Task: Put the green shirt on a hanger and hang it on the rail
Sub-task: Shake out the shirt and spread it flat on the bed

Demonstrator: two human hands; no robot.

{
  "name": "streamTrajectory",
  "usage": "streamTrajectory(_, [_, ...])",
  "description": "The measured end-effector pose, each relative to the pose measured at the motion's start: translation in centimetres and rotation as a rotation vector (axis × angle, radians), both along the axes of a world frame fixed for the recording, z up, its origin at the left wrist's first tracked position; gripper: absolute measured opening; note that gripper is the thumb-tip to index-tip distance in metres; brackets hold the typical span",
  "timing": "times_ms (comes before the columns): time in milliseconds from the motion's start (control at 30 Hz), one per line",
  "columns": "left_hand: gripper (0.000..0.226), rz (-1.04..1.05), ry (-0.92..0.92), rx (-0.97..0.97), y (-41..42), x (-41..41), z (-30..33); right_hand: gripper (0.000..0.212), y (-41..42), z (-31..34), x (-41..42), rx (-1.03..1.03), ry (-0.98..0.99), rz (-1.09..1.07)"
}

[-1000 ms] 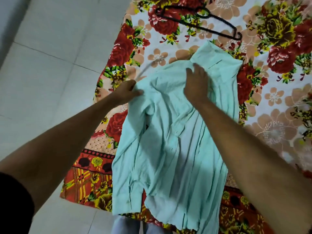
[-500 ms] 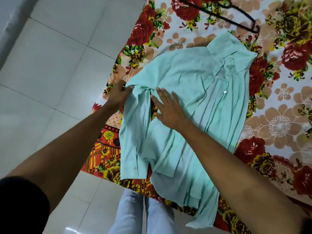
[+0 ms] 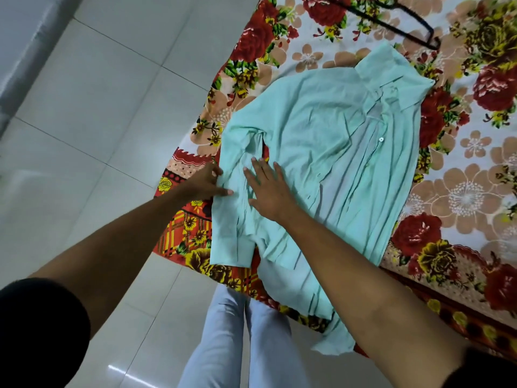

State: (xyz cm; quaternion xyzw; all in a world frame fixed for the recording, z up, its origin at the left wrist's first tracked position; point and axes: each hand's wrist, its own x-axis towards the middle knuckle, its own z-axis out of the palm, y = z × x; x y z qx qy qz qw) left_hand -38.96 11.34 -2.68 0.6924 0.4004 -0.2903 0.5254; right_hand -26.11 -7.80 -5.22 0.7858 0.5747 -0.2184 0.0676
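Note:
The light green shirt [image 3: 330,152] lies spread on a flowered bedspread [image 3: 461,197], collar toward the far right, its hem hanging over the near edge. Its left sleeve is folded down along the body. My left hand [image 3: 205,182] pinches the sleeve's outer edge near the bed's corner. My right hand [image 3: 270,189] rests flat on the sleeve and body, fingers spread. A black hanger [image 3: 411,29] lies on the bedspread beyond the collar, partly cut off by the top edge. No rail is in view.
Pale floor tiles [image 3: 98,113] fill the left half. My legs in light blue trousers [image 3: 237,340] stand against the bed's near edge. A grey wall base runs along the upper left.
Both hands slid down the shirt from the collar and shoulder to the sleeve near the bed's corner. The shirt now lies flatter, and the view has shifted left.

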Motion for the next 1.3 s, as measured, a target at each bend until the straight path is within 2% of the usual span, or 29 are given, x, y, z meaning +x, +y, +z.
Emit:
streamTrajectory(67, [0.058,-0.016,-0.010,0.115,-1.4,-1.3,-0.5,0.095,-0.4,0.3,-1.9,-0.006,0.004,0.000])
streamTrajectory(133, [0.040,0.172,-0.083,0.240,-2.1,-2.4,-0.7,0.101,-1.5,0.2,-3.6,-0.046,0.019,-0.004])
streamTrajectory(200, [0.039,0.241,-0.107,0.319,-2.1,-3.4,-0.5,0.104,-2.7,-0.1,-4.6,-0.100,0.039,-0.016])
streamTrajectory(267, [0.053,0.151,-0.120,0.319,-2.4,-4.1,-0.3,0.104,-3.6,0.0,-5.0,-0.126,0.062,-0.033])
streamTrajectory(333, [0.077,0.037,-0.155,0.357,-3.4,-3.9,0.0,0.096,-4.0,0.3,-4.7,-0.086,0.092,-0.046])
streamTrajectory(400, [0.096,-0.133,-0.164,0.501,-4.7,-2.5,0.5,0.084,-4.1,0.8,-3.7,-0.026,0.104,-0.080])
streamTrajectory(467, [0.099,-0.289,-0.194,0.620,-6.1,0.4,0.8,0.076,-4.0,1.1,-1.7,0.039,0.078,-0.137])
streamTrajectory(533, [0.086,-0.412,-0.310,0.638,-7.6,4.1,1.4,0.070,-3.8,1.3,1.1,0.102,0.072,-0.227])
streamTrajectory(600, [0.072,-0.448,-0.450,0.608,-9.0,8.1,1.3,0.065,-4.1,1.0,4.6,0.164,0.091,-0.349])
streamTrajectory(700, [0.070,-0.461,-0.579,0.527,-10.2,14.0,1.5,0.056,-4.9,1.6,10.2,0.285,0.154,-0.536])
streamTrajectory(800, [0.074,-0.508,-0.606,0.505,-12.0,19.4,1.7,0.051,-7.6,2.1,15.7,0.335,0.104,-0.742])
streamTrajectory(833, [0.074,-0.564,-0.634,0.516,-13.8,23.4,1.5,0.050,-9.8,1.8,19.6,0.341,0.048,-0.854])
streamTrajectory(967, [0.077,-0.702,-0.670,0.494,-15.9,29.0,0.7,0.043,-12.9,2.5,24.7,0.357,-0.024,-1.262])
streamTrajectory(1033, [0.078,-0.819,-0.686,0.453,-18.2,32.5,-1.0,0.050,-15.5,1.9,27.1,0.284,-0.087,-1.457])
streamTrajectory(1100, [0.082,-0.909,-0.659,0.434,-20.6,35.1,-2.6,0.063,-18.3,0.6,28.8,0.200,-0.070,-1.593])
streamTrajectory(1167, [0.081,-1.000,-0.601,0.462,-22.0,36.4,-3.6,0.060,-20.3,-0.5,29.8,0.253,0.037,-1.615])
streamTrajectory(1267, [0.071,-1.039,-0.562,0.548,-22.5,36.7,-4.5,0.033,-22.4,-0.6,30.1,0.324,0.255,-1.468])
streamTrajectory(1300, [0.068,-1.030,-0.576,0.568,-22.4,36.8,-4.7,0.039,-23.0,-0.3,30.5,0.337,0.301,-1.444])
